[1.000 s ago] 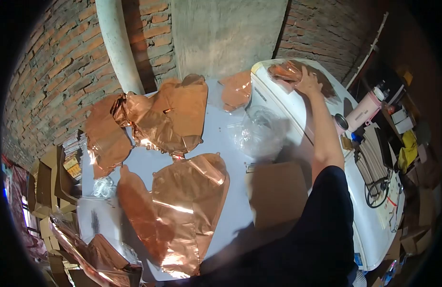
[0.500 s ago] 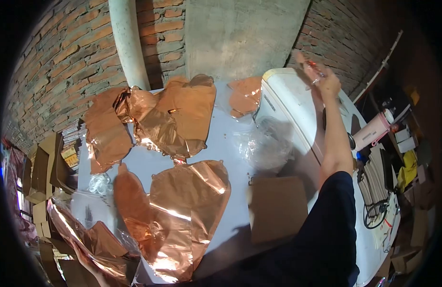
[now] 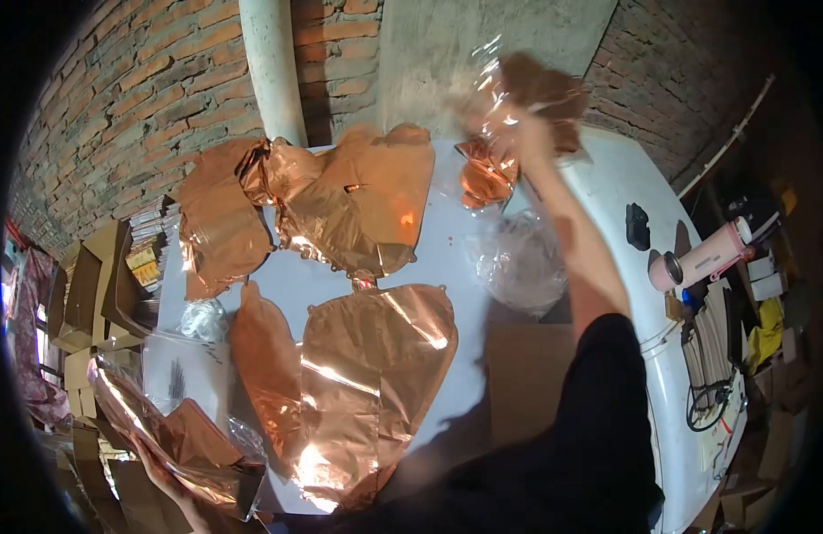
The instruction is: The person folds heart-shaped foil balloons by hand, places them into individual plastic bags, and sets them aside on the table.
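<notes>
Copper-coloured foil in clear plastic [image 3: 184, 436] rests over my left hand [image 3: 166, 481] at the lower left, with its fingers wrapped against the underside. My right hand [image 3: 518, 129], blurred, grips a shiny copper foil piece in clear film [image 3: 549, 93] above the table's far edge. Just beneath it lies another foil piece in clear plastic [image 3: 487, 178]. Large flat copper foil shapes [image 3: 376, 374] cover the near part of the table [image 3: 465, 338], and more crumpled foil shapes [image 3: 358, 205] lie behind them. A clear plastic bundle [image 3: 522, 267] is beside my right forearm.
A white rounded surface [image 3: 607, 178] on the right carries a black object [image 3: 638, 226] and a pink bottle [image 3: 709, 258]. Brown cardboard [image 3: 527, 374] lies near my right sleeve. Open cardboard boxes [image 3: 95, 285] stand at the left, a pipe [image 3: 273, 71] against the brick wall.
My right hand has swung left from above the white surface to over the far foil pieces, and a larger spread of foil now shows at it. The view has shifted slightly.
</notes>
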Demonstrator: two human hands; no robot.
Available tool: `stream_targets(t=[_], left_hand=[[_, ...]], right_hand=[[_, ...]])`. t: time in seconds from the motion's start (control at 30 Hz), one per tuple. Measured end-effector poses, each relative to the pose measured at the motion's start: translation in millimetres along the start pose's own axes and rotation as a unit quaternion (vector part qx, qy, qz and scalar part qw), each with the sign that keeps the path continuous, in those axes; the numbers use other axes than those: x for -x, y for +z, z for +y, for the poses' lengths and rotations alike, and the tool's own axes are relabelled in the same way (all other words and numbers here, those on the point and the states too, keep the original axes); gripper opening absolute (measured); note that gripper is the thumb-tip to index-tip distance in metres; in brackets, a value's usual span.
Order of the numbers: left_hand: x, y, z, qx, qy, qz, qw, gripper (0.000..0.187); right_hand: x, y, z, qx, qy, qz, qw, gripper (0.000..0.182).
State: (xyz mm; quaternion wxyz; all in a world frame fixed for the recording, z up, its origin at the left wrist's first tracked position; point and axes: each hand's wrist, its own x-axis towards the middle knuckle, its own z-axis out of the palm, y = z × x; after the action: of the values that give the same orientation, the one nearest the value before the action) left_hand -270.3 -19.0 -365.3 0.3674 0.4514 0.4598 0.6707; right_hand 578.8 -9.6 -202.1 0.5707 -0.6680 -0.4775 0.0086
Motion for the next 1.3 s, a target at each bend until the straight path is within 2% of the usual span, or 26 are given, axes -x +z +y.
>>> stream_targets(t=[0.03, 0.07, 0.13, 0.2, 0.33, 0.4, 0.43, 0.5, 0.57, 0.6, 0.67, 0.7, 0.73, 0.83, 0.93, 1.03, 1.07, 1.13, 1.2, 1.27, 1.3], left_hand=[[-0.5, -1.6, -0.5, 0.015, -0.01, 0.007, 1.0, 0.048], [1.6, 3.7, 3.7, 0.021, -0.024, 0.034, 0.999, 0.048], [7.0, 21.4, 21.1, 0.028, -0.046, 0.087, 0.995, 0.048], [11.4, 19.5, 27.6, 0.006, -0.035, 0.078, 0.996, 0.048], [15.5, 14.6, 34.9, -0.008, -0.042, 0.084, 0.996, 0.047], [18.7, 37.9, 49.6, 0.102, -0.101, 0.121, 0.982, 0.046], [19.8, 44.5, 54.7, 0.157, -0.129, 0.139, 0.969, 0.046], [18.7, 37.6, 49.6, 0.179, -0.131, 0.1, 0.97, 0.045], [16.7, 37.3, 52.9, 0.227, -0.167, 0.101, 0.954, 0.046], [16.8, 26.0, 40.4, 0.113, -0.085, 0.052, 0.989, 0.046], [10.5, 9.9, 26.0, 0.061, -0.042, -0.007, 0.997, 0.047], [9.6, 14.4, 30.3, 0.053, -0.045, 0.0, 0.998, 0.047], [8.7, 18.8, 34.6, 0.044, -0.048, 0.007, 0.998, 0.047], [3.5, 22.6, 31.3, 0.026, -0.027, -0.001, 0.999, 0.047], [8.7, 45.9, 51.4, 0.152, -0.103, 0.051, 0.982, 0.047], [-5.7, -9.8, 11.4, 0.053, 0.005, -0.102, 0.993, 0.047], [3.2, 20.3, 36.2, 0.146, -0.086, 0.011, 0.985, 0.047], [5.2, 31.3, 52.8, 0.152, -0.101, 0.045, 0.982, 0.047], [6.7, 37.0, 60.5, 0.114, -0.092, 0.062, 0.987, 0.047], [0.5, 28.9, 55.9, 0.085, -0.07, 0.06, 0.992, 0.047], [-1.3, 26.3, 55.2, 0.07, -0.059, 0.061, 0.994, 0.047]], right_hand=[[15.2, 20.0, 15.8, 0.336, -0.055, -0.052, 0.939, 0.019], [31.1, 40.3, 29.0, 0.534, -0.129, -0.076, 0.832, 0.019], [43.0, 55.3, 40.8, 0.517, -0.053, -0.122, 0.846, 0.021], [41.3, 49.1, 69.3, 0.501, -0.047, -0.076, 0.861, 0.025], [30.7, 42.7, 69.2, 0.565, -0.042, -0.149, 0.81, 0.021], [34.4, 41.2, 70.5, 0.58, -0.054, -0.18, 0.793, 0.024], [35.3, 39.2, 67.1, 0.579, -0.036, -0.226, 0.782, 0.032], [35.2, 35.8, 39.4, 0.573, -0.002, -0.315, 0.756, 0.049], [38.2, 30.1, 7.0, 0.559, 0.054, -0.375, 0.738, 0.063], [40.9, 29.7, -0.8, 0.55, 0.083, -0.405, 0.726, 0.07], [34.7, 20.6, 19.1, 0.475, 0.064, -0.439, 0.76, 0.073], [35.5, 18.1, 20.9, 0.436, 0.056, -0.454, 0.775, 0.075], [36.5, 16.0, 22.4, 0.457, 0.077, -0.437, 0.771, 0.084], [41.7, 4.8, 18.9, 0.472, -0.014, -0.308, 0.826, 0.085], [59.2, 7.7, -30.5, 0.564, 0.044, -0.239, 0.789, 0.078], [44.9, 14.9, 7.1, 0.579, 0.025, -0.199, 0.791, 0.072], [45.9, 21.0, 7.5, 0.59, -0.004, -0.179, 0.787, 0.069], [51.9, 37.0, 6.9, 0.609, -0.059, -0.138, 0.779, 0.063], [40.3, 51.9, 59.7, 0.595, -0.017, -0.24, 0.767, 0.054], [34.7, 59.6, 70.2, 0.587, -0.016, -0.265, 0.765, 0.047], [36.2, 61.1, 72.1, 0.587, -0.034, -0.242, 0.772, 0.043]])
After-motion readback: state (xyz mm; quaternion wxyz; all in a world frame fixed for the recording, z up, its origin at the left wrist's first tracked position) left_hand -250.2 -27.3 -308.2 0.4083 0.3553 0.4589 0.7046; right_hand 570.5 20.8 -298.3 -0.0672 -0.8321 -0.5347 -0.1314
